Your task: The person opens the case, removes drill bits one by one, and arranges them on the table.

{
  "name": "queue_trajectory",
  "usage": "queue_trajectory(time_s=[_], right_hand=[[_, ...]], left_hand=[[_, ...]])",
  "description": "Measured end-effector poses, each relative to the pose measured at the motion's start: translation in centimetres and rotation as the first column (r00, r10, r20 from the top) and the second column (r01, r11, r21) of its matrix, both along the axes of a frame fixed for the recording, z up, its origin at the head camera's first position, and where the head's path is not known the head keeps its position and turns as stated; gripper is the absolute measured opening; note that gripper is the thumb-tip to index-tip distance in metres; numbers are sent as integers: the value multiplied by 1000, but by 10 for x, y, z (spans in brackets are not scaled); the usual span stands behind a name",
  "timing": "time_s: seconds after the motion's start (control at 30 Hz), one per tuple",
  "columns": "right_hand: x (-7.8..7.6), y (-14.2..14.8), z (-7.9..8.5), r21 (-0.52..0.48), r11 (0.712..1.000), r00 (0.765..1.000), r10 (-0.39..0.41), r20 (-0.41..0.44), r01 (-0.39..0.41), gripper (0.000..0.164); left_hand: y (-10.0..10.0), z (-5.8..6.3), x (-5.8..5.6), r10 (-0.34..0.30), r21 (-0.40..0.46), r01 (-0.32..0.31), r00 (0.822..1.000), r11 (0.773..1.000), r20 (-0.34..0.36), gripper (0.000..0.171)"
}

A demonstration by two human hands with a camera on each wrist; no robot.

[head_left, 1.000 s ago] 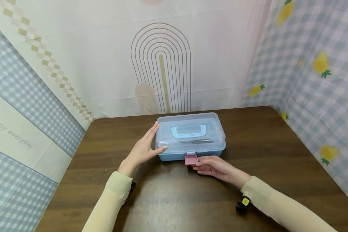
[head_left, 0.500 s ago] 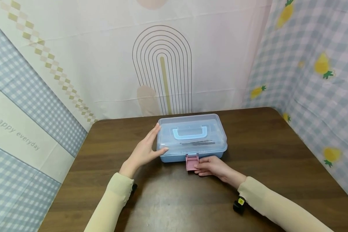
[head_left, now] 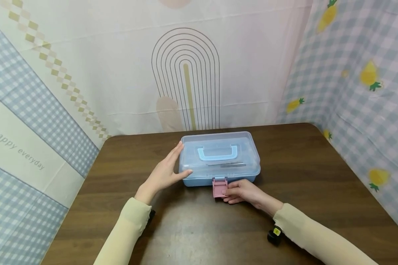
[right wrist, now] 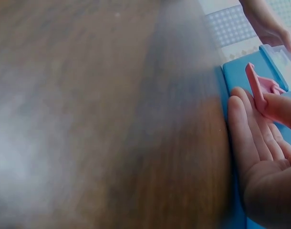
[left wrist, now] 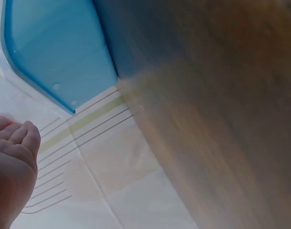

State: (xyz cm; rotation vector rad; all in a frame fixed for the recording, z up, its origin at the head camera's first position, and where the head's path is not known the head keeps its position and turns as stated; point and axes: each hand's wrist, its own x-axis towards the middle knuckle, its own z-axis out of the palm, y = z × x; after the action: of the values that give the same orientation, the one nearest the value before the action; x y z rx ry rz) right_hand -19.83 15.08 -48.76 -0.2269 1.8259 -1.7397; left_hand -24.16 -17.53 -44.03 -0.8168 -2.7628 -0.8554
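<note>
A blue plastic storage box [head_left: 199,167] with a clear lid and a pale blue carry handle [head_left: 218,157] sits near the table's back edge, lid down. At its front, a pink latch [head_left: 220,188] sticks out and down from the lid's rim. My right hand [head_left: 247,193] pinches that latch at its right edge; in the right wrist view the thumb lies on the pink latch [right wrist: 256,88], fingers stretched beneath. My left hand [head_left: 166,171] rests against the box's left end, fingers straight along the side, thumb over the lid's front left corner.
Under the box is a dark brown wooden table [head_left: 192,228]. A slim dark shape [head_left: 233,165] shows through the lid. Patterned cloth [head_left: 129,73] hangs behind and at both sides. Black wrist straps with cameras [head_left: 274,235] are at the sleeves.
The pink latch has swung further out and down from the box front, with my right hand moving slightly with it. My left hand stays at the box's left end.
</note>
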Motion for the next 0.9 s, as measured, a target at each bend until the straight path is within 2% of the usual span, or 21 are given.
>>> queue_trajectory(time_s=[0.17, 0.37, 0.63, 0.8, 0.9], right_hand=[[5, 3, 2, -8, 1000, 999, 30, 14, -30, 24], [12, 7, 2, 4, 999, 998, 54, 22, -55, 22], [17, 9, 1, 12, 998, 997, 64, 32, -64, 17], [18, 8, 1, 20, 998, 998, 54, 25, -55, 19], [16, 9, 3, 32, 998, 999, 47, 22, -48, 20]], left_hand=[[2, 2, 6, -12, -29, 12, 1000, 1000, -19, 98], [2, 4, 14, -29, -77, 23, 997, 997, -77, 99], [3, 2, 24, -39, -115, 23, 990, 993, -135, 106], [6, -1, 26, -37, -127, 17, 988, 992, -151, 113], [7, 0, 22, -39, -126, 17, 984, 992, -175, 112]])
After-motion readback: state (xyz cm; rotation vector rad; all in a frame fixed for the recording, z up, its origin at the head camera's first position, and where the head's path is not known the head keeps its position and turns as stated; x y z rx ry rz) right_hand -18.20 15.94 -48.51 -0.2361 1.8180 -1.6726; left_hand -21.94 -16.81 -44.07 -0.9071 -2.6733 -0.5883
